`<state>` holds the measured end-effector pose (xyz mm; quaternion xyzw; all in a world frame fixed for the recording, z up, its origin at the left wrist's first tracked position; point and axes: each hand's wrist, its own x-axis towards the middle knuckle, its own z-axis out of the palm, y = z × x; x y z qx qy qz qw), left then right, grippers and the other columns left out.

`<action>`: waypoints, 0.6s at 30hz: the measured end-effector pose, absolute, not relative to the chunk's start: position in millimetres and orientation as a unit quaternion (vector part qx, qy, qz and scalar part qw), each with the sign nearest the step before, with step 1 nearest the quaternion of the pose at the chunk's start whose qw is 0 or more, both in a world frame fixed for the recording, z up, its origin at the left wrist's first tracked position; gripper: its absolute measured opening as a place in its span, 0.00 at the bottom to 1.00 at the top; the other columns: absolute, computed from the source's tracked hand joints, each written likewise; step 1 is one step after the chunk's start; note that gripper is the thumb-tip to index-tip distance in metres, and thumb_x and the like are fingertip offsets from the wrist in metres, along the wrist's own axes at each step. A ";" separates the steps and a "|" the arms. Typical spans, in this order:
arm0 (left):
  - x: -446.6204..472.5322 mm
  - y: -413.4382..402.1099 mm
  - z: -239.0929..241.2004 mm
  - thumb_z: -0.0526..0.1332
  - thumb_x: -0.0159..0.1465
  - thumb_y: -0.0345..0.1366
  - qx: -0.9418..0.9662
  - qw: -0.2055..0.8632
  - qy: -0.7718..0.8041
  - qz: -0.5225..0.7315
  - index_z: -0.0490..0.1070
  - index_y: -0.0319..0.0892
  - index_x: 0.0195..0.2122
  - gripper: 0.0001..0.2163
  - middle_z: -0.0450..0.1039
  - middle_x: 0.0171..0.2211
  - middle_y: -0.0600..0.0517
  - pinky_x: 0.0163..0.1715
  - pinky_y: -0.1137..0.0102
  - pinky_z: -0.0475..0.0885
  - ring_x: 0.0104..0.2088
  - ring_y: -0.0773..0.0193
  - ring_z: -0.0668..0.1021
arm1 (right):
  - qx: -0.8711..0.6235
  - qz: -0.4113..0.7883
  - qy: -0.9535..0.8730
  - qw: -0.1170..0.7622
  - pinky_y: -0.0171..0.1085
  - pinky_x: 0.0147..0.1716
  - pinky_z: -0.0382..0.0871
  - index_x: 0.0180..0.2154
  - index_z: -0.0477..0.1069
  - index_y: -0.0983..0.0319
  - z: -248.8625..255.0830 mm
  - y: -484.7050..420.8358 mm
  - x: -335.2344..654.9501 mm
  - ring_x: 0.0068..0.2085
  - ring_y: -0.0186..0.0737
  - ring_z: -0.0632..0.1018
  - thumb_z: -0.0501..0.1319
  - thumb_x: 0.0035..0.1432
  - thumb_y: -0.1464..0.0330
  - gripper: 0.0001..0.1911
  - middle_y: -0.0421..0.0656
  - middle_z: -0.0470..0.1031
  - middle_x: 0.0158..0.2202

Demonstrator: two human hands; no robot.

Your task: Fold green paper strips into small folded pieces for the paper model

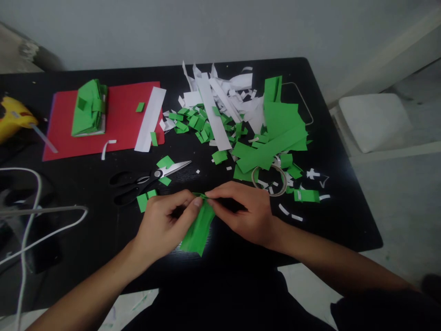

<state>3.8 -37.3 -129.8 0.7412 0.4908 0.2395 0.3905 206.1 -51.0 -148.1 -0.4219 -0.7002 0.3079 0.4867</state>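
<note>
A strip of green paper hangs between my two hands near the table's front edge. My left hand pinches its upper left end between thumb and fingers. On the other side, my right hand grips the top right end with its fingertips. The pinched edge looks folded, though the fingers partly cover it. Just beyond my left hand lie black-handled scissors, blades pointing right, with small green pieces around them. A roll of tape rests on the table beyond my right hand.
Green and white paper scraps pile up at the back, beside larger green sheets. A folded green paper bundle sits on red sheets. At the left are a yellow glue gun and a white cable.
</note>
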 end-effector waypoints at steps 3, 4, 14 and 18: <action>2.1 -37.8 -130.0 0.57 0.71 0.38 0.728 0.413 0.494 0.235 0.70 0.40 0.23 0.18 0.59 0.17 0.58 0.19 0.74 0.57 0.19 0.72 0.62 | -0.419 0.311 -0.697 0.492 0.39 0.42 0.83 0.42 0.80 0.60 -147.1 -51.2 205.6 0.39 0.39 0.86 0.64 0.64 0.76 0.08 0.45 0.85 0.38; 2.0 -37.6 -130.0 0.57 0.71 0.38 0.724 0.421 0.494 0.234 0.70 0.40 0.23 0.18 0.59 0.18 0.58 0.19 0.74 0.57 0.19 0.72 0.62 | -0.419 0.311 -0.696 0.493 0.39 0.42 0.83 0.42 0.80 0.60 -147.1 -51.2 205.4 0.39 0.39 0.86 0.64 0.64 0.76 0.08 0.45 0.85 0.37; 4.8 -36.7 -128.8 0.58 0.70 0.35 0.738 0.424 0.455 0.262 0.68 0.40 0.23 0.16 0.60 0.17 0.59 0.18 0.76 0.57 0.18 0.73 0.63 | -0.420 0.306 -0.697 0.494 0.38 0.42 0.82 0.42 0.79 0.60 -149.3 -50.5 205.6 0.40 0.38 0.86 0.66 0.64 0.75 0.06 0.44 0.85 0.38; 4.8 -37.8 -127.3 0.57 0.71 0.34 0.754 0.412 0.433 0.272 0.68 0.41 0.25 0.15 0.62 0.18 0.59 0.19 0.76 0.58 0.18 0.73 0.65 | -0.423 0.308 -0.692 0.498 0.38 0.42 0.82 0.43 0.79 0.59 -150.4 -50.7 205.4 0.40 0.39 0.85 0.66 0.64 0.75 0.07 0.43 0.85 0.39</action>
